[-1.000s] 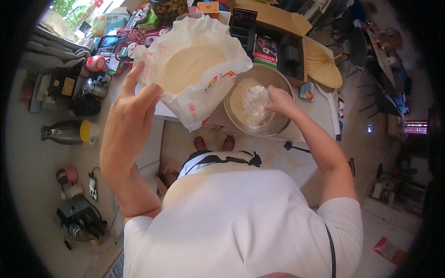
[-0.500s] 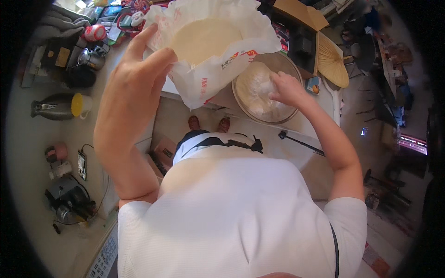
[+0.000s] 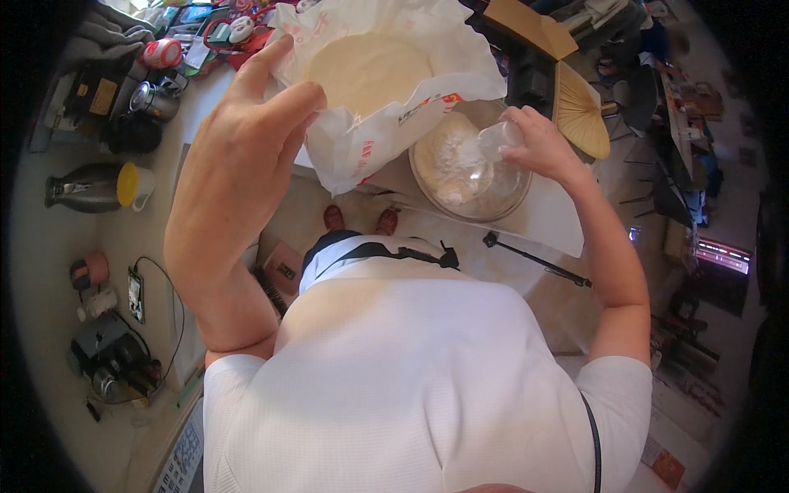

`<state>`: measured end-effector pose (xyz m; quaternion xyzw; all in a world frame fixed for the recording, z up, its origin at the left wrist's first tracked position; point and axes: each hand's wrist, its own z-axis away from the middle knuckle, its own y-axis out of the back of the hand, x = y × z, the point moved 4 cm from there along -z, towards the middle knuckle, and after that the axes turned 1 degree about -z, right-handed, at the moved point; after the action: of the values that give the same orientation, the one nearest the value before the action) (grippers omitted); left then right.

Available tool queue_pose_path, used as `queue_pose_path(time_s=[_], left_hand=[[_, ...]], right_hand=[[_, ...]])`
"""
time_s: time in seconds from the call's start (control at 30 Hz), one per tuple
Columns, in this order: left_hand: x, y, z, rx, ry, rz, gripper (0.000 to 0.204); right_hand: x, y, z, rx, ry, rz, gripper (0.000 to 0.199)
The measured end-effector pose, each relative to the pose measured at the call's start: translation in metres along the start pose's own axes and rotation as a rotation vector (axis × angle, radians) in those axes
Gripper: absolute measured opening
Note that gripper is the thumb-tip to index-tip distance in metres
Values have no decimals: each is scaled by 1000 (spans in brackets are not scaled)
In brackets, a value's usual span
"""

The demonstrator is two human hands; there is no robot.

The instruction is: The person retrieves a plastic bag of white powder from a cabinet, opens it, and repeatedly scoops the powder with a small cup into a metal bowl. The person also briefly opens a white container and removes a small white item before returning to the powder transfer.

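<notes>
My left hand (image 3: 238, 148) grips the edge of a white bag (image 3: 362, 152) with red print, thumb and fingers pinching its rim. The bag's mouth is spread wide and shows pale flour (image 3: 370, 74) inside. To its right, my right hand (image 3: 544, 141) holds a small translucent cup (image 3: 498, 141), tilted over a round bowl (image 3: 478, 218). In the bowl lies a pale, dough-like mass (image 3: 448, 140) with loose white flour on top. The bag hides the bowl's far left part.
A straw-coloured hand fan (image 3: 582, 111) and an open cardboard box (image 3: 534, 25) lie beyond the bowl. At left stand a dark jug (image 3: 82, 189), a yellow-and-white mug (image 3: 136, 187) and a phone (image 3: 136, 294) with a cable. A black stick (image 3: 538, 261) shows below the table edge.
My right hand has drawn up and right from inside the bowl, so the cup now shows plainly. The white powder in the bowl is spread differently. The bag has shifted slightly right.
</notes>
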<state>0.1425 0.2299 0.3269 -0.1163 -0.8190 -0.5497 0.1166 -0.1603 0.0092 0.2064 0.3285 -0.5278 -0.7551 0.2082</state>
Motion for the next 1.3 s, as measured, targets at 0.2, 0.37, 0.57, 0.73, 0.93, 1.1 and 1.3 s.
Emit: queue_pose_path(time_s=[0.2,0.37,0.57,0.73,0.93,1.1,1.3], left_hand=[[0,1,0,25,-22,18,11],[-1,0,1,-14,5,23,12],[-1,1,2,-3,-11,42,10],[-2,1,3,10,-32,37,9],[0,4,3,33,-33,65,19],[3,6,4,-4,2,72,22],[6,12,2,-74,18,112,20]], right_hand=[[6,-9,8,-33,1,16,50],[5,-14,13,-77,-20,-3,51],[31,-49,17,-201,-24,82,55],[30,-47,20,-183,-15,119,54],[53,-34,32,53,-89,16,48],[90,-44,63,196,-513,-815,35],[66,-4,90,408,-361,-1852,41]])
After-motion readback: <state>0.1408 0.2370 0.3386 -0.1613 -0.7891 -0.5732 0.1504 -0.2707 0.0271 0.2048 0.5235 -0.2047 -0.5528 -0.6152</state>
